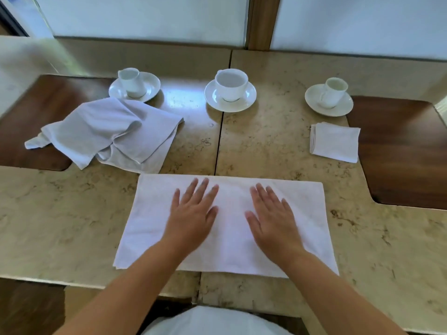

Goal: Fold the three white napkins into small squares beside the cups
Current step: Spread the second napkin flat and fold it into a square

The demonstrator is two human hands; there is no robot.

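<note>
Pressing flat with straight fingers, left hand and right hand rest on the near napkin on the marble desk. Crumpled napkin far left, folded square far right, near three cups.

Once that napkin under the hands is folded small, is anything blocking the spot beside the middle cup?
Nothing visible does. The flat napkin lies under both hands, and the table between it and the middle cup is bare. The crumpled napkin sits off to the left.
</note>
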